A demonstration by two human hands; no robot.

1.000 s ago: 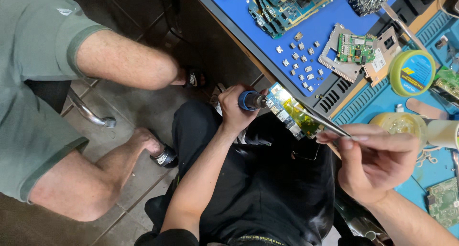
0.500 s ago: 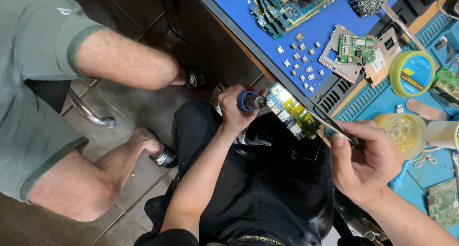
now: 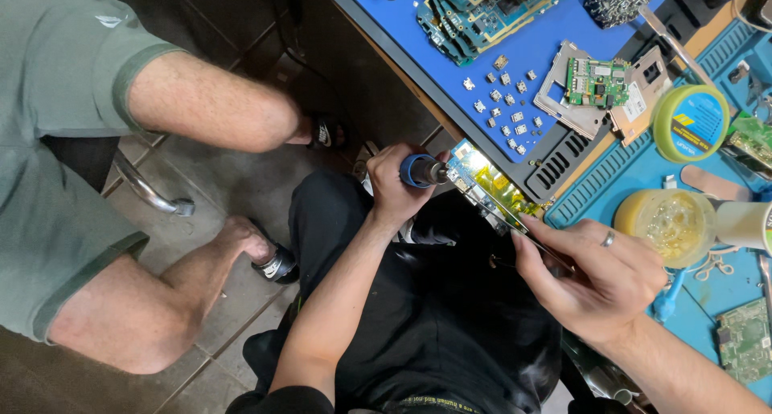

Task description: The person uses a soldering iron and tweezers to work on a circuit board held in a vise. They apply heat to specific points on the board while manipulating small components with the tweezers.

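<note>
On the blue mat (image 3: 450, 60), a jar (image 3: 664, 225) holds yellowish paste; both hands grip tools.

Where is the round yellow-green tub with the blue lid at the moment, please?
In the head view, the yellow-green tub sits at the upper right on the teal mat, right of the small green circuit board.

Blue mat (image 3: 450, 56) upper centre, teal mat (image 3: 635, 173) right; green board (image 3: 596, 80); yellow-taped board (image 3: 492, 185); blue-collared handle (image 3: 420, 171).
</note>
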